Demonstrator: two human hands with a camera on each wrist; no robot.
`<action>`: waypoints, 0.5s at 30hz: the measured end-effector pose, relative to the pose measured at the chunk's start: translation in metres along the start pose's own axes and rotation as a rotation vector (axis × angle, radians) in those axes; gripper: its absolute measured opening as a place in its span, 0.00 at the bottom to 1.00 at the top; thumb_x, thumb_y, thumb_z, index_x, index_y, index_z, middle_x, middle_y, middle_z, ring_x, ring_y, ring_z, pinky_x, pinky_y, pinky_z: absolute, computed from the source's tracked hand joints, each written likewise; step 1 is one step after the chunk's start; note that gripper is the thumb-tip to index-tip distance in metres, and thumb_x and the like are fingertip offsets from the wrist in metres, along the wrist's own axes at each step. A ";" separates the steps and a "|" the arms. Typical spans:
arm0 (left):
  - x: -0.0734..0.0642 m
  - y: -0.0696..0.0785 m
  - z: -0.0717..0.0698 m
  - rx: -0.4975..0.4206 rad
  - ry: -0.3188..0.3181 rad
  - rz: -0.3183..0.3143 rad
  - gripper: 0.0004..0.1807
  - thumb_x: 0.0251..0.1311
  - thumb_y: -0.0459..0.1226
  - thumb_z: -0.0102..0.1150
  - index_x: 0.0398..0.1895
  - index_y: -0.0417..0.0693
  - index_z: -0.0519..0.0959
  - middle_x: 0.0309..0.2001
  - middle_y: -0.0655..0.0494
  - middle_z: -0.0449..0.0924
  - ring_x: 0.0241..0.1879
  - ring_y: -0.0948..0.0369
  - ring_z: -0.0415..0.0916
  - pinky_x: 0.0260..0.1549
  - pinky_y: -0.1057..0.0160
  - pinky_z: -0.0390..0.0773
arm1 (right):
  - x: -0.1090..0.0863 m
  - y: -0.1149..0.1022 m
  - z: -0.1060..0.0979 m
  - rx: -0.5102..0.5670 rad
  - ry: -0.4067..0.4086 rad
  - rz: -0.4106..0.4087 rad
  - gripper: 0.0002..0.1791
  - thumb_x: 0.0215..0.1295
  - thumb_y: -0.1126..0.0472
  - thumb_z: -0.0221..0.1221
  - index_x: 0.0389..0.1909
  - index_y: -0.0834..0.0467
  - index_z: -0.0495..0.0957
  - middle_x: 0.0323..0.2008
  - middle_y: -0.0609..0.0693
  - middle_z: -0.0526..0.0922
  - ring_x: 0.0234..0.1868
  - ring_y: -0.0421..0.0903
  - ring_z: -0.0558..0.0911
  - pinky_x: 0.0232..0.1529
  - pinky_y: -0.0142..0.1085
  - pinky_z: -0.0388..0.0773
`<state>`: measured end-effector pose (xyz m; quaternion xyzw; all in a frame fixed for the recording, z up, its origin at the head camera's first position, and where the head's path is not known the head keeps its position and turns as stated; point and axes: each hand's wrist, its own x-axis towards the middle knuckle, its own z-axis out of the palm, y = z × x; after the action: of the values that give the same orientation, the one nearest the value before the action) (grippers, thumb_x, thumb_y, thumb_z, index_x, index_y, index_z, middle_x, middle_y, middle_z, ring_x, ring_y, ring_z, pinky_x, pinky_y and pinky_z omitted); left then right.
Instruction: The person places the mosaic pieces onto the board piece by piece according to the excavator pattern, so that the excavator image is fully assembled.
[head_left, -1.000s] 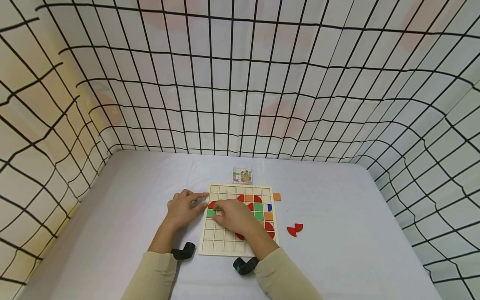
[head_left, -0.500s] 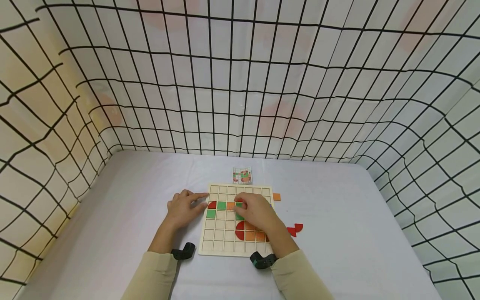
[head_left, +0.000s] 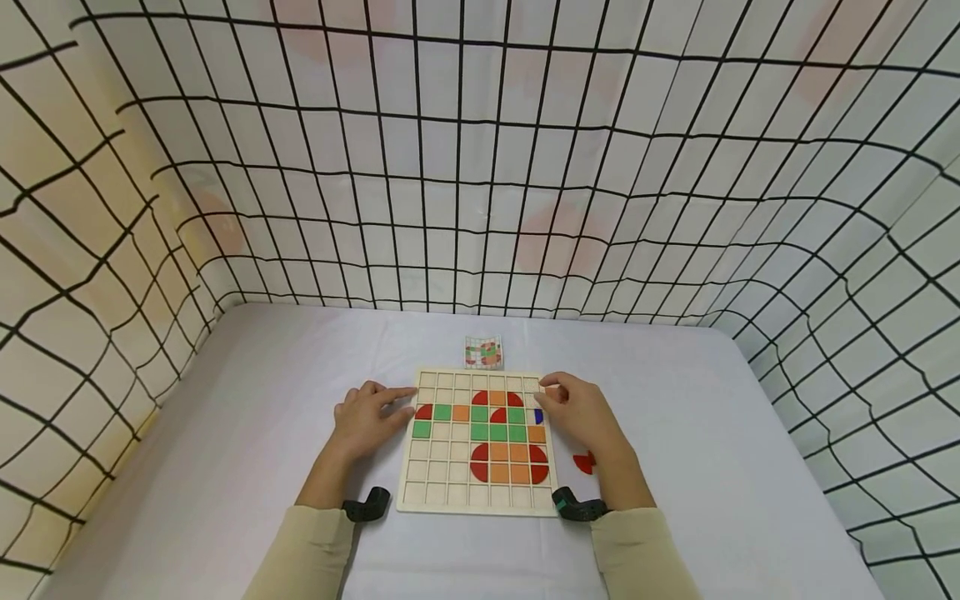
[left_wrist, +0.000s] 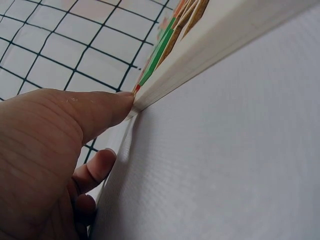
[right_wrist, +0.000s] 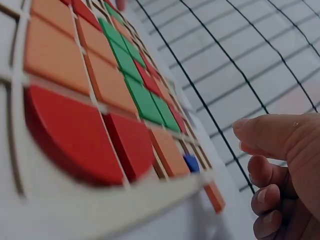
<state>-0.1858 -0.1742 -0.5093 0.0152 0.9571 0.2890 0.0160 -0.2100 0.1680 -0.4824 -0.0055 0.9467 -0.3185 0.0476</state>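
Observation:
A wooden grid board (head_left: 438, 492) lies on the table, with red quarter rounds (head_left: 538, 474), orange squares (head_left: 498, 473), green squares (head_left: 478, 432) and a blue half round (head_left: 538, 417) in its cells. My left hand (head_left: 369, 421) rests at the board's left edge, thumb and index finger touching it; the thumb (left_wrist: 117, 102) shows on the rim in the left wrist view. My right hand (head_left: 581, 410) hovers by the upper right corner, holding nothing. In the right wrist view its thumb (right_wrist: 265, 132) is extended, apart from a loose orange square (right_wrist: 215, 196) beside the board. The hand hides that square in the head view.
Loose red quarter rounds (head_left: 583, 462) lie right of the board, partly behind the right forearm. A small pattern card (head_left: 483, 352) lies beyond the board's far edge. Black wire mesh (head_left: 480, 208) surrounds the far side and both sides of the white table (head_left: 720, 467).
My right hand has moved right, from the board's left part across to its upper right corner. An orange square now sits in the row between two green ones. My left hand stays put.

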 end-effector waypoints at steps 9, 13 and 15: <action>0.001 0.000 0.001 0.002 0.007 0.003 0.22 0.65 0.52 0.63 0.62 0.66 0.82 0.49 0.49 0.77 0.44 0.53 0.68 0.42 0.50 0.61 | 0.009 0.040 -0.006 0.032 -0.012 0.087 0.23 0.69 0.50 0.63 0.62 0.52 0.78 0.33 0.50 0.75 0.35 0.46 0.73 0.33 0.37 0.68; 0.000 0.000 0.001 -0.001 0.004 0.002 0.22 0.65 0.52 0.63 0.62 0.66 0.82 0.49 0.49 0.77 0.43 0.53 0.68 0.41 0.51 0.60 | 0.012 0.043 -0.004 0.025 -0.009 0.084 0.24 0.68 0.50 0.64 0.62 0.52 0.79 0.32 0.49 0.75 0.34 0.46 0.73 0.34 0.37 0.68; 0.000 -0.001 0.001 -0.001 0.002 0.004 0.22 0.65 0.52 0.63 0.62 0.66 0.82 0.49 0.49 0.77 0.43 0.53 0.68 0.41 0.51 0.60 | 0.012 0.043 -0.002 0.011 -0.007 0.070 0.24 0.67 0.50 0.65 0.62 0.53 0.79 0.31 0.49 0.76 0.32 0.46 0.73 0.33 0.37 0.67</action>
<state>-0.1857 -0.1739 -0.5106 0.0168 0.9569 0.2894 0.0143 -0.2213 0.2030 -0.5073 0.0269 0.9445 -0.3215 0.0623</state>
